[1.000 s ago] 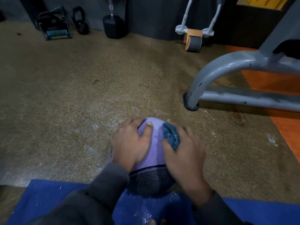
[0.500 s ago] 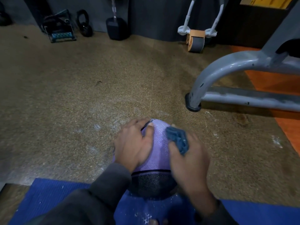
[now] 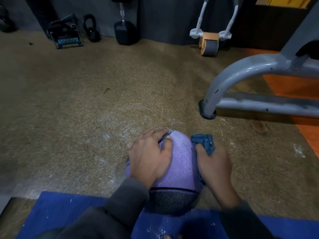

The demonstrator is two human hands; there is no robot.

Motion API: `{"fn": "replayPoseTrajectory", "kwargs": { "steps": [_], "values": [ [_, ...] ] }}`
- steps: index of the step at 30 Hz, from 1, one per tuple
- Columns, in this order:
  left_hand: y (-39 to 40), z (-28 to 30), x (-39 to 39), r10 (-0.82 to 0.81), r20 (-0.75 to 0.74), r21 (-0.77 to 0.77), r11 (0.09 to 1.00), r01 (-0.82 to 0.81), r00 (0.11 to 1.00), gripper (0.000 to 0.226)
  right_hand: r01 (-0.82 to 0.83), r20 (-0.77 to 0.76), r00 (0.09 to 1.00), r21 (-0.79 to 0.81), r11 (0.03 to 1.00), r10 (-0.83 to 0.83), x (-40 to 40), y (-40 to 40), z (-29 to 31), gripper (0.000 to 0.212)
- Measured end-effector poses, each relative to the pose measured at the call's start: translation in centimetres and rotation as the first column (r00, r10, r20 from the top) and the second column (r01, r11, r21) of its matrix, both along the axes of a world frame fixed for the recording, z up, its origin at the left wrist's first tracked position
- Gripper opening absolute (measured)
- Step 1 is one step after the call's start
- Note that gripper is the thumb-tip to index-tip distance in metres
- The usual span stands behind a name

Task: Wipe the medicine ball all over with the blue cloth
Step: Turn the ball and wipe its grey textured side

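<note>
Item: medicine ball, lilac upper panels with a raised woven pattern and a dark mesh-textured lower panel, resting at the forward edge of a blue exercise mat on a brown speckled gym floor. Left hand: laid flat over the ball's upper left side, fingers spread and following the curve, thumb toward the crown; holding nothing, and judged to be steadying the ball so it cannot roll under the wiping pressure. Right hand: pressed against the ball's right flank with the blue cloth caught beneath palm and fingers; a bunched fold of cloth projects beyond the fingertips at the far side, and a thin edge shows under the heel of the hand. Whether the fingers curl round the cloth or merely press it flat cannot be told. Step in hand, by judgement: wiping the right side; the underside against the mat looks unreachable until the ball is turned. Surroundings: white powdery smears on floor and mat near the ball; grey tubular machine frame to the right; along the far wall a hex dumbbell, kettlebell and ab roller wheel.
</note>
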State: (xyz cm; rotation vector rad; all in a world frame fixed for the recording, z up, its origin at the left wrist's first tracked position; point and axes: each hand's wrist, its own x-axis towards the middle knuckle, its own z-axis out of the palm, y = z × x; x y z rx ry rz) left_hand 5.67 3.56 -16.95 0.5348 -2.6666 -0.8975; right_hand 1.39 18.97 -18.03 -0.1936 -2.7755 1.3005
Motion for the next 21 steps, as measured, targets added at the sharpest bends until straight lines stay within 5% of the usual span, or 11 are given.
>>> {"fn": "replayPoseTrajectory", "kwargs": {
  "steps": [3, 5, 9, 14, 16, 21],
  "values": [
    [-0.1, 0.1, -0.3, -0.025, 0.015, -0.022, 0.999, 0.025, 1.0, 0.038, -0.185, -0.303, 0.921, 0.21, 0.96, 0.244, 3.9, -1.5, 2.0, 0.044],
    [-0.3, 0.1, -0.2, -0.042, 0.013, -0.016, 0.999, 0.043, 0.999, 0.04, -0.232, -0.327, 0.885, 0.308, 0.922, 0.332, 3.9, -2.3, 2.8, 0.047],
    [0.1, 0.3, -0.2, -0.007, -0.001, -0.032, 0.999, 0.007, 1.0, 0.044, -0.176, -0.181, 0.957, 0.264, 0.948, 0.229, -0.5, -1.9, 2.4, 0.019],
    [0.3, 0.2, -0.7, 0.044, 0.047, -0.006, 0.999, -0.043, 0.998, 0.041, 0.005, 0.06, 0.998, 0.028, 1.0, -0.007, -1.9, -0.5, 0.8, 0.02],
    [0.3, 0.4, -1.0, 0.067, 0.062, -0.016, 0.998, -0.067, 0.996, 0.045, 0.027, -0.089, 0.996, 0.064, 0.998, -0.021, 0.7, -0.2, 0.4, 0.023],
    [-0.3, 0.2, -0.8, -0.04, 0.048, -0.019, 0.999, 0.041, 0.998, 0.047, -0.182, -0.382, 0.874, 0.318, 0.931, 0.301, 4.9, -2.6, 2.1, 0.048]
  ]
}}
